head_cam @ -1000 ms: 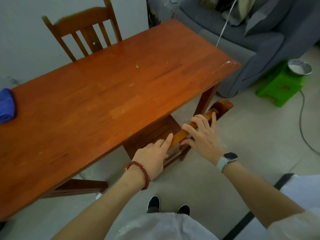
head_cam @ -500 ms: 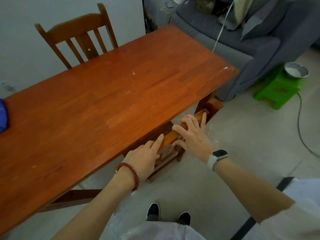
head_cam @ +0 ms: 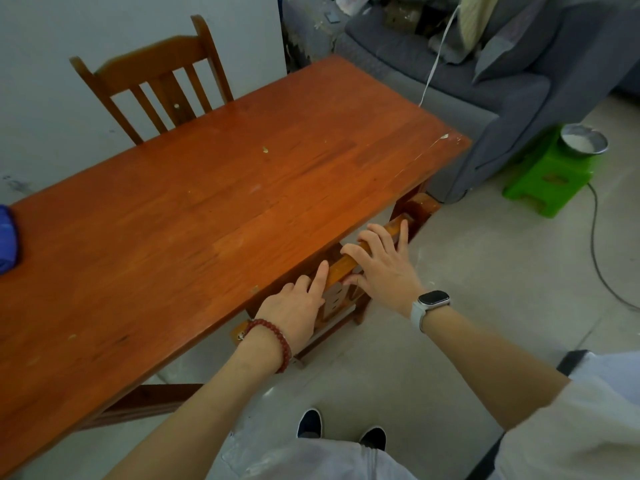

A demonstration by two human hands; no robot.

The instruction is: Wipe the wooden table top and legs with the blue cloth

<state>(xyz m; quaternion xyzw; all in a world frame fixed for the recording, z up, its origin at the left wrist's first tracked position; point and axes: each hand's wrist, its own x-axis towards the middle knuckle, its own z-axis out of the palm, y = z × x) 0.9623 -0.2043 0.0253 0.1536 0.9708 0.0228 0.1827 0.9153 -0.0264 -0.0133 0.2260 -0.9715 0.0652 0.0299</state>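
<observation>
The long wooden table [head_cam: 214, 209] fills the left and middle of the head view, with small pale specks on its top. The blue cloth [head_cam: 6, 240] lies on the table at the far left edge, partly cut off by the frame. A wooden chair [head_cam: 420, 207] is tucked under the table's near edge. My left hand [head_cam: 294, 310] grips its top rail, index finger stretched along the wood. Beside it, my right hand [head_cam: 384, 268] holds the same rail with fingers over the top and thumb beneath. Neither hand touches the cloth.
A second wooden chair [head_cam: 156, 77] stands behind the table against the white wall. A grey sofa [head_cam: 502, 98] sits past the table's right end. A green stool [head_cam: 550, 174] carries a metal bowl [head_cam: 583, 142]. A cable [head_cam: 594, 244] trails over the floor.
The near chair has slid a little further under the table with both hands on its top rail. The cloth has not moved.
</observation>
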